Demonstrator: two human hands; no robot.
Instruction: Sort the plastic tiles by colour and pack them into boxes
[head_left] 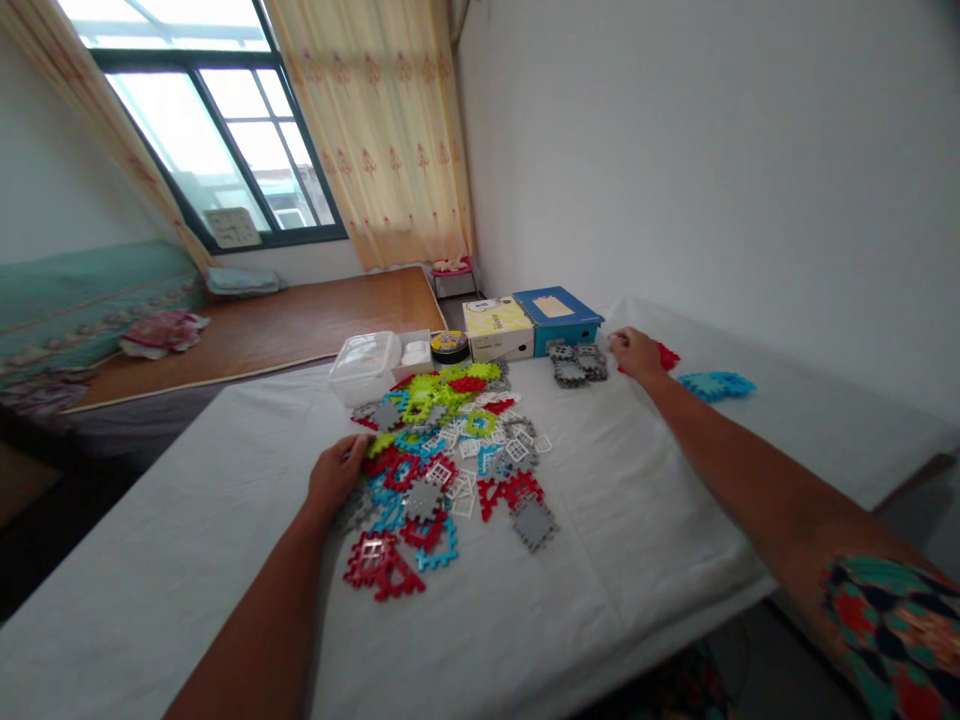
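Note:
My left hand (339,478) is at the left side of a mixed heap of plastic interlocking tiles. Its fingers are curled, and the fingertips meet a lime-green interlocking tile (380,445). Across the table, my right hand (636,354) reaches over some red interlocking tiles (668,355), which show on both sides of it. Its fingers are drawn together, and whatever lies between them is hidden. Left of that hand stand stacked dark grey tiles (577,365); to its right lies a pile of blue tiles (716,385). White window-shaped pieces (463,490) lie among the heap.
Behind the heap stand a clear plastic container (366,365), a small white box (414,352), a round black-and-yellow tin (450,346), a yellow-and-white box (498,328) and a blue box (557,318). A white cloth (615,560) covers the table, beside a wall.

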